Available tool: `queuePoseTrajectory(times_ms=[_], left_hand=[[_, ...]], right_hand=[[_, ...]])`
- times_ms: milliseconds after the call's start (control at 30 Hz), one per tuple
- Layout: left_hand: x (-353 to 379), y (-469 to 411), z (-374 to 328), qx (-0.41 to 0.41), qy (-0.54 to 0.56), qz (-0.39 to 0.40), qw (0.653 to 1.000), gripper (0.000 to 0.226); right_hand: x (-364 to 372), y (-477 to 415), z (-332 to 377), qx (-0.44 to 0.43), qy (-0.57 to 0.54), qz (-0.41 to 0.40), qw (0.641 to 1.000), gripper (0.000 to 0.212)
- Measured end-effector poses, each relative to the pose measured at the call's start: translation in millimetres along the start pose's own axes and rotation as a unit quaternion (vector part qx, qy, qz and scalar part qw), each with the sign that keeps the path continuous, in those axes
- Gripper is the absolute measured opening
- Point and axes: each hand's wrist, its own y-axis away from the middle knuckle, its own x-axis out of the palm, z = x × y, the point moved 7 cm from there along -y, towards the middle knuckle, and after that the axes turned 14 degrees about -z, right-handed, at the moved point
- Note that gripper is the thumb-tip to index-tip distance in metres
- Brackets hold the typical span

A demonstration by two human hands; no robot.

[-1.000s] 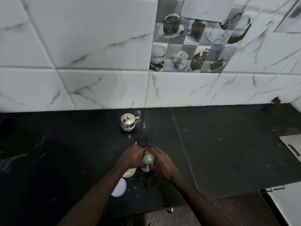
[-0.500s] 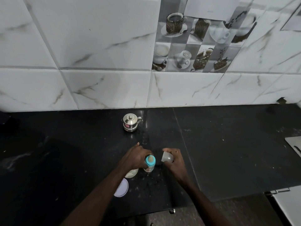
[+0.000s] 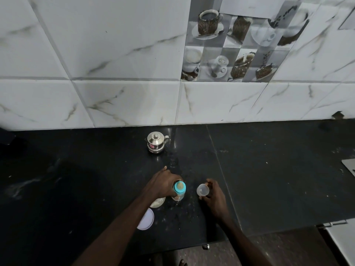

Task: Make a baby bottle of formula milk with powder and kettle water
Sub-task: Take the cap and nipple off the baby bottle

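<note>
A clear baby bottle point(image 3: 179, 191) with a turquoise collar and a teat stands upright on the black counter point(image 3: 269, 179). My left hand point(image 3: 163, 182) is wrapped around its body from the left. My right hand point(image 3: 212, 194) holds the bottle's clear dome cap point(image 3: 202, 190) a short way to the right of the bottle, its open side turned up toward me. A small steel kettle point(image 3: 156, 142) with a lid stands farther back near the wall. Under my left wrist sits an open container of pale powder point(image 3: 158, 202), partly hidden.
A round white lid point(image 3: 146, 219) lies flat near the counter's front edge, beside my left forearm. White marble tiles form the wall point(image 3: 115, 93) behind. A pale board point(image 3: 349, 167) pokes in at the right edge. Specks and droplets dot the counter around the bottle.
My right hand has pulled the clear cap off the bottle and carried it to the right, baring the turquoise collar and teat. My left hand has kept its hold on the bottle.
</note>
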Motion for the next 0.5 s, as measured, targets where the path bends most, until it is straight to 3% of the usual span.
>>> queuePoseTrajectory(times_ms=[233,367,500], left_hand=[[-1,0,0,-0.001,-0.001,-0.004,1.000,0.054],[-4,2,-3,-0.001,-0.004,-0.016,1.000,0.052],[-11,4,-5,-0.001,-0.001,-0.032,0.999,0.051]], right_hand=[[12,-2,8,-0.047,0.071,0.035,0.996,0.064],[15,0,16,-0.086,0.081,0.049,0.992,0.082],[0,8,44,-0.077,0.030,-0.041,0.996,0.078]])
